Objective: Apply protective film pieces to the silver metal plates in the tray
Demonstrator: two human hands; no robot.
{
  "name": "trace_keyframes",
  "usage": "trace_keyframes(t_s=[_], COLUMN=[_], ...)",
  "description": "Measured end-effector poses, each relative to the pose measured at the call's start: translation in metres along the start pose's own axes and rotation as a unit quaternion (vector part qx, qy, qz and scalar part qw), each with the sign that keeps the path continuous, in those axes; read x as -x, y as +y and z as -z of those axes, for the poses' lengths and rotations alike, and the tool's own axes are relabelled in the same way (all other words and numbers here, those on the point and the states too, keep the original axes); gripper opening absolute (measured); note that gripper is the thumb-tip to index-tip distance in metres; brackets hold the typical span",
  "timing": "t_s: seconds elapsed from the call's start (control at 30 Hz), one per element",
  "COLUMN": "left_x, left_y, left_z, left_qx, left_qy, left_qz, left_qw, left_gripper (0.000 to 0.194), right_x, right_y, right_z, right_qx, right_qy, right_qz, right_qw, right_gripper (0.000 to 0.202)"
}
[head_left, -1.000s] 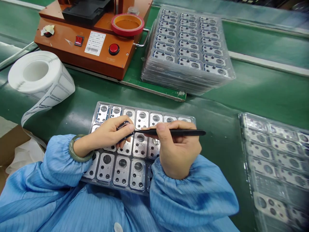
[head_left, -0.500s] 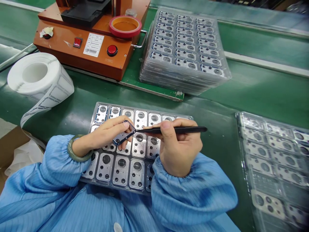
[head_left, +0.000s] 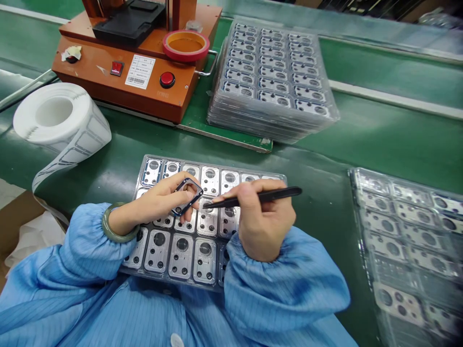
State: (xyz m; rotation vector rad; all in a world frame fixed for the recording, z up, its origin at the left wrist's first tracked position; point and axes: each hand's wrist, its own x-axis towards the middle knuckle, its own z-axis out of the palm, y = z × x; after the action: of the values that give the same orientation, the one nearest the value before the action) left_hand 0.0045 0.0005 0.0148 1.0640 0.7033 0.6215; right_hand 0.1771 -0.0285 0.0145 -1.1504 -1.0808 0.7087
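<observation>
In my left hand I hold a small rounded metal plate with a dark blue edge and holes, tilted between thumb and fingers. My right hand is closed around black tweezers, whose tips point left, just below and right of the plate and apart from it. Both hands are above a clear plastic tray with rows of similar silver plates, each with one large and several small round holes. My hands and right sleeve hide part of the tray.
An orange machine with red buttons carries a roll of red tape. Left stands a white roll of frame-shaped stickers. Stacked plate trays stand behind; another tray lies at right. A cardboard box holds white paper.
The tweezers' tips have come away from the plate's edge and dropped slightly. My right hand has shifted a little left; the plate in my left hand has turned slightly.
</observation>
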Motion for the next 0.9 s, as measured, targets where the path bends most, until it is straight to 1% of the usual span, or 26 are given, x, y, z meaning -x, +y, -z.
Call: trace_keyframes(t_s=[0.07,0.1,0.17,0.2,0.23,0.27,0.33,0.4,0.43,0.47,0.5,0.53,0.57,0.6,0.63,0.67,0.7,0.73,0.77,0.83,0.9], left_x=[0.0,0.0,-0.001,-0.001,-0.002,-0.002,-0.003,-0.004,-0.004,-0.004,-0.004,-0.004,-0.003,-0.003,-0.002,-0.002,-0.001,-0.001,-0.001,0.0,0.0], left_y=[0.001,0.001,0.001,0.001,0.001,0.001,0.001,0.001,0.001,0.001,0.001,0.0,0.0,-0.001,-0.002,-0.003,-0.004,-0.004,-0.005,-0.005,-0.005], left_z=[-0.001,-0.002,-0.002,-0.003,-0.003,-0.003,-0.003,-0.004,-0.004,-0.004,-0.004,-0.004,-0.004,-0.004,-0.004,-0.004,-0.004,-0.004,-0.004,-0.004,-0.003], left_qx=[-0.036,-0.052,-0.079,-0.089,-0.093,-0.095,-0.092,-0.089,-0.088,-0.085,-0.081,-0.076,-0.07,-0.065,-0.059,-0.053,-0.048,-0.046,-0.049,-0.071,-0.099], left_qy=[0.02,0.03,0.05,0.058,0.066,0.073,0.085,0.092,0.093,0.094,0.093,0.09,0.084,0.075,0.063,0.049,0.035,0.023,0.011,-0.005,-0.014], left_qz=[-0.001,-0.004,-0.011,-0.013,-0.013,-0.012,-0.008,-0.004,-0.001,0.0,-0.001,-0.003,-0.007,-0.01,-0.014,-0.019,-0.025,-0.03,-0.036,-0.046,-0.051], left_qw=[0.999,0.998,0.996,0.994,0.993,0.993,0.992,0.992,0.992,0.992,0.992,0.993,0.994,0.995,0.996,0.997,0.998,0.998,0.998,0.996,0.994], left_gripper=[0.01,0.01,0.01,0.01,0.01,0.011,0.013,0.015,0.016,0.017,0.017,0.017,0.017,0.016,0.016,0.017,0.018,0.02,0.023,0.029,0.033], right_x=[-0.004,-0.006,-0.014,-0.019,-0.024,-0.029,-0.037,-0.043,-0.044,-0.045,-0.046,-0.045,-0.044,-0.042,-0.039,-0.035,-0.03,-0.025,-0.02,-0.011,-0.005], right_y=[-0.003,-0.003,-0.002,0.0,0.003,0.007,0.016,0.025,0.029,0.031,0.033,0.033,0.032,0.029,0.026,0.022,0.018,0.014,0.011,0.006,0.003], right_z=[0.001,0.003,0.012,0.019,0.027,0.036,0.057,0.076,0.082,0.087,0.088,0.087,0.083,0.076,0.067,0.058,0.048,0.038,0.029,0.017,0.01], right_qx=[0.017,0.043,0.137,0.2,0.28,0.362,0.501,0.59,0.615,0.627,0.625,0.609,0.579,0.535,0.48,0.422,0.37,0.329,0.298,0.244,0.203], right_qy=[0.059,0.093,0.143,0.154,0.153,0.145,0.113,0.066,0.056,0.055,0.057,0.056,0.045,0.019,-0.022,-0.083,-0.143,-0.206,-0.25,-0.294,-0.293], right_qz=[0.027,0.048,0.083,0.09,0.085,0.072,0.001,-0.087,-0.119,-0.128,-0.114,-0.075,-0.02,0.042,0.105,0.139,0.15,0.161,0.168,0.158,0.129], right_qw=[0.998,0.994,0.977,0.964,0.944,0.918,0.858,0.8,0.778,0.767,0.77,0.787,0.814,0.843,0.871,0.892,0.906,0.908,0.906,0.911,0.925], right_gripper=[0.016,0.018,0.021,0.023,0.024,0.024,0.018,0.019,0.023,0.027,0.029,0.03,0.029,0.027,0.026,0.026,0.024,0.022,0.02,0.016,0.012])
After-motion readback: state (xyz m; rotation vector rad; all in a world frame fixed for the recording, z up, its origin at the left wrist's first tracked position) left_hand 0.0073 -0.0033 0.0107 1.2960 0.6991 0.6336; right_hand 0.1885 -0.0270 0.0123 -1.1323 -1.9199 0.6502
